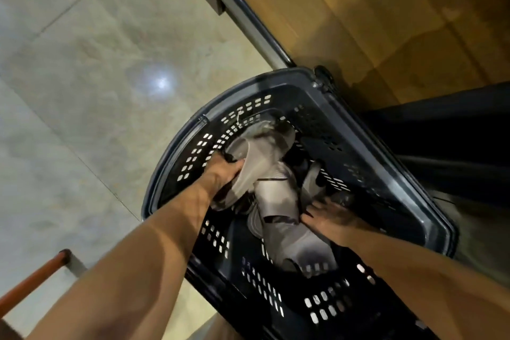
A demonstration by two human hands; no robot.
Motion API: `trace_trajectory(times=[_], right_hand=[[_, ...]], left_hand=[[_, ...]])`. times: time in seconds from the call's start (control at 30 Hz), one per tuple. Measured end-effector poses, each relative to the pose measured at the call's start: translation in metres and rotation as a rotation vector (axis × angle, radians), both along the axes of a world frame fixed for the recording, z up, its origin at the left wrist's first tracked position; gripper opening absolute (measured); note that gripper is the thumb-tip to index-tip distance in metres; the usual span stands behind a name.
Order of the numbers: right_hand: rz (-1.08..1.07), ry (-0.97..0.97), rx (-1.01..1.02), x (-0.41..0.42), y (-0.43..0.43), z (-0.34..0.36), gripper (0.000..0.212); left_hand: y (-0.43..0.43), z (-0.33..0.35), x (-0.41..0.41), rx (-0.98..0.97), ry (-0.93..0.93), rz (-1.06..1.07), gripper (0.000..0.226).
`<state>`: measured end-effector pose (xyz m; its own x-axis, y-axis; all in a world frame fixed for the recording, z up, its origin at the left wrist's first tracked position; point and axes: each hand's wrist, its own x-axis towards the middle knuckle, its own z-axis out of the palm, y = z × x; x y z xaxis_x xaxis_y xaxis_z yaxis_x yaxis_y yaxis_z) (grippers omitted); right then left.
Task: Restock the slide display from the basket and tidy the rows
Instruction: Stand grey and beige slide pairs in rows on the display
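A dark blue perforated shopping basket (386, 174) stands on the floor below me. Several grey slides lie piled inside it. My left hand (223, 174) is shut on a grey slide (248, 171) near the basket's left wall, fingers curled round its edge. My right hand (328, 215) reaches in from the right, its fingers spread against another grey slide (278, 201) in the middle of the pile. A third grey slide (300, 246) lies lower in the basket. The image is blurred, and the display is out of sight.
Pale tiled floor (91, 96) fills the left side. A wooden base with a metal edge rail (248, 19) runs along the upper right. A dark fixture (441, 132) stands right of the basket. An orange bar (36, 279) crosses the lower left corner.
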<state>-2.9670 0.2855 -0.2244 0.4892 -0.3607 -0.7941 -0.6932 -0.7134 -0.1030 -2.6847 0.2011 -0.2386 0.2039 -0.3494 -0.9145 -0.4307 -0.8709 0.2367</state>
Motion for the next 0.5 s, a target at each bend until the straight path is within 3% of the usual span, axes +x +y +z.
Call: trace_trajectory(times=[0.1,0.23,0.3,0.4,0.5], right_hand=[[0.079,0.052,0.147,0.001,-0.007,0.021,0.037],[-0.045,0.056,0.267,0.0,-0.012,0.058,0.038],[-0.229,0.109,0.243,-0.005,-0.016,0.083,0.027],[-0.612,0.083,0.136,-0.014,-0.02,0.122,0.06],[-1.033,0.121,0.153,-0.01,-0.03,0.183,0.057]], left_hand=[[-0.001,0.007,-0.001,0.058,0.051,-0.08,0.069],[-0.002,0.047,-0.012,0.114,0.222,-0.097,0.063],[-0.004,0.072,-0.019,0.041,0.197,-0.021,0.047],[-0.008,0.122,-0.025,-0.032,0.163,-0.005,0.033],[-0.01,0.18,-0.02,-0.033,0.129,0.005,0.048]])
